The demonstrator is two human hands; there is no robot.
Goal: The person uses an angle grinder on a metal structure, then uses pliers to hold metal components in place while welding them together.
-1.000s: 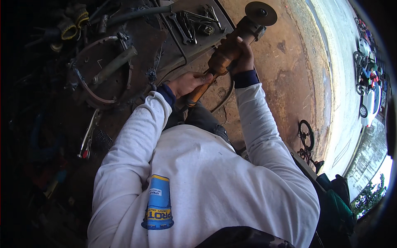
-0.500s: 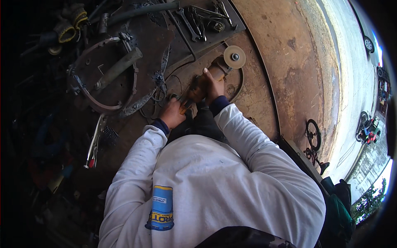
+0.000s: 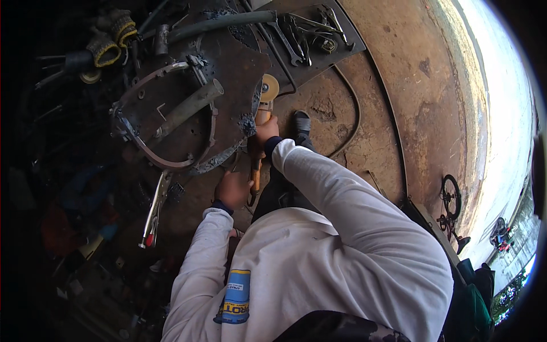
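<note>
An orange angle grinder [image 3: 264, 115] with a round pale disc [image 3: 269, 88] points away from me beside the dark metal table's jagged edge. My right hand [image 3: 267, 130] is closed around the grinder's body behind the disc. My left hand [image 3: 232, 190] is lower and to the left, right beside the grinder's rear handle; its fingers are blurred and partly hidden, so its grip is unclear. On the dark metal table [image 3: 196, 128] lies a curved metal ring [image 3: 149, 149] with a pipe [image 3: 188, 108] across it. Locking pliers [image 3: 155, 211] hang at the ring's near edge.
Wrenches [image 3: 285, 43] and clamps [image 3: 319, 25] lie at the table's far right. Work gloves [image 3: 108, 51] sit at the far left. A hose [image 3: 356, 105] curves over the stained floor [image 3: 393, 85]. A bicycle [image 3: 450, 196] stands at right.
The grinder has swung left and turned to point away, its disc now near the table edge. My right hand moved left with it; my left hand came nearer to my body.
</note>
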